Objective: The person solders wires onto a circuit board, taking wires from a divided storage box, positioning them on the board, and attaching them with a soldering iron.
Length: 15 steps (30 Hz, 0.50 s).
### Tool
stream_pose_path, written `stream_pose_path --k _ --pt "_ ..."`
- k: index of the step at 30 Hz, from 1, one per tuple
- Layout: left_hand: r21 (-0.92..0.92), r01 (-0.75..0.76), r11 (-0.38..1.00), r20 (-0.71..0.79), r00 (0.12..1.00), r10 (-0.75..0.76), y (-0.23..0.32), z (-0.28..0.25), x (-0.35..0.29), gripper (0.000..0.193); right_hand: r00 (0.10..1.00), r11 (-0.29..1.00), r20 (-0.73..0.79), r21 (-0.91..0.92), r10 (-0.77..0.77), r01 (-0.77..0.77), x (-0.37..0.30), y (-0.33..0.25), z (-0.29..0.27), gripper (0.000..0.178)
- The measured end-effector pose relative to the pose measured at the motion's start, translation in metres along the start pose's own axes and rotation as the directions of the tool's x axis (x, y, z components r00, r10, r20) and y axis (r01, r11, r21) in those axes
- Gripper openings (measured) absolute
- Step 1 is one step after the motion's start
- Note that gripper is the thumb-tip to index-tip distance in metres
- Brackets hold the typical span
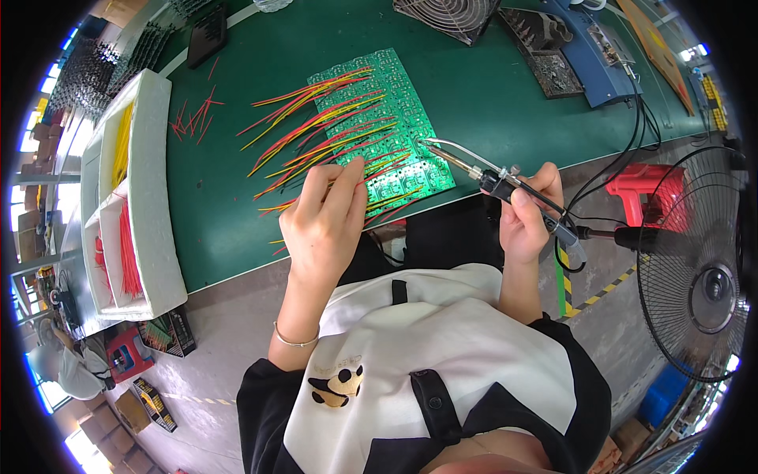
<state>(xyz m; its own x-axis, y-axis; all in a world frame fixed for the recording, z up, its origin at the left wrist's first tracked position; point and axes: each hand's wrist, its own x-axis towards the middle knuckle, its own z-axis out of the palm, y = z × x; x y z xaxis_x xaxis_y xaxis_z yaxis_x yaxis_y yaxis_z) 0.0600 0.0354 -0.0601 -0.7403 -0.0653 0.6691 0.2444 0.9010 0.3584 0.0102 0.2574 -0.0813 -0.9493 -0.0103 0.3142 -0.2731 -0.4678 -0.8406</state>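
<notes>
Soldering iron (pixel 505 183) tip apparently at circuit board (pixel 395 103) edge.

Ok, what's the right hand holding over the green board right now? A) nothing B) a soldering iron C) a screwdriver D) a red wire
B: the right hand grips a soldering iron, its curved metal tip reaching the edge of the circuit board.

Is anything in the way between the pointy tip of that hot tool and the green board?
Nothing visible. The soldering iron in the right hand has its tip right at the green board edge, clear of the wires.
</notes>
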Motion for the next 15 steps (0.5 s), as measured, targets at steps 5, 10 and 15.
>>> stream_pose_path --k 5,10,15 --pt "0.000 0.001 1.000 0.007 1.000 -0.001 0.000 -0.001 0.000 0.023 1.000 1.000 0.011 -0.018 0.020 -0.020 0.000 -0.001 -0.009 0.019" --pt "0.002 0.002 1.000 0.047 0.999 -0.002 0.000 -0.005 0.001 0.025 0.998 0.999 0.048 -0.005 -0.032 0.033 0.001 -0.001 -0.015 0.017" --pt "0.055 0.013 0.998 0.019 1.000 -0.014 0.006 -0.028 0.006 0.023 0.999 0.999 0.031 -0.026 -0.039 0.040 -0.001 -0.003 -0.021 0.017"
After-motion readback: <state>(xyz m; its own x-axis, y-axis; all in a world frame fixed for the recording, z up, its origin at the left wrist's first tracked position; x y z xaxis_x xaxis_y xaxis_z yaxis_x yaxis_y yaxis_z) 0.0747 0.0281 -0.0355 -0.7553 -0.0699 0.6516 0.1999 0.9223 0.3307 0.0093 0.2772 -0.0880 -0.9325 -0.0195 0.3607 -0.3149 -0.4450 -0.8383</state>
